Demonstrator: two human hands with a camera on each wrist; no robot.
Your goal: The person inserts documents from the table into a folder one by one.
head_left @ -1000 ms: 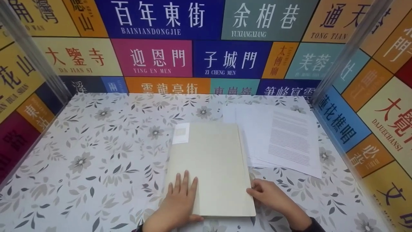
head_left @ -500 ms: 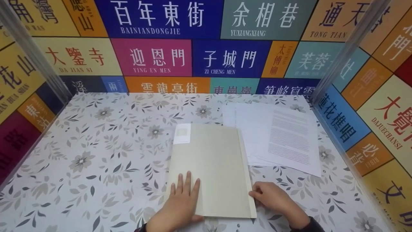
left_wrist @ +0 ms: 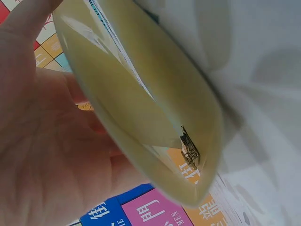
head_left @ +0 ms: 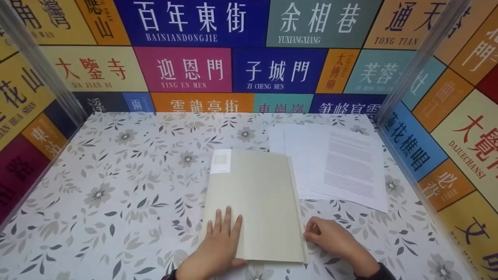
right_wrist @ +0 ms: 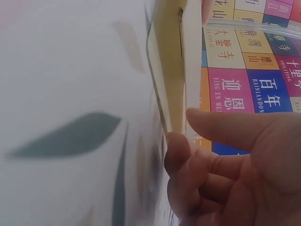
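the step in hand appears to be handling the loose side of a cream file folder [head_left: 268, 194], which lies closed on the floral-patterned desk [head_left: 167, 210], in front of the person, its white label [head_left: 220, 161] at the far left corner. the left hand [head_left: 218, 245] seems to brace it while the right hand [head_left: 332, 237] works at the edge. lifting the top cover [right_wrist: 192, 61] would call for a secure hold on that edge and steady pressure at the spine side, so that the folder does not slide.

the left hand lies palm down on the folder's near left part, fingers straight and spread, pointing away from the person, thumb out to the right by the bottom edge; it presses rather than grips. the right hand comes in from the near right, its fingers curled. in the right wrist view the thumb and index finger sit at the edge of the top cover, in what looks like a light pinch; how firm it is, i cannot tell. a gap shows between the covers there.

seen from its near end in the left wrist view, the folder bulges apart, with a small dark fitting [left_wrist: 189, 149] inside, perhaps a clip. printed sheets [head_left: 350, 167] lie overlapping on the desk beyond the folder's right side, with neither hand on them.
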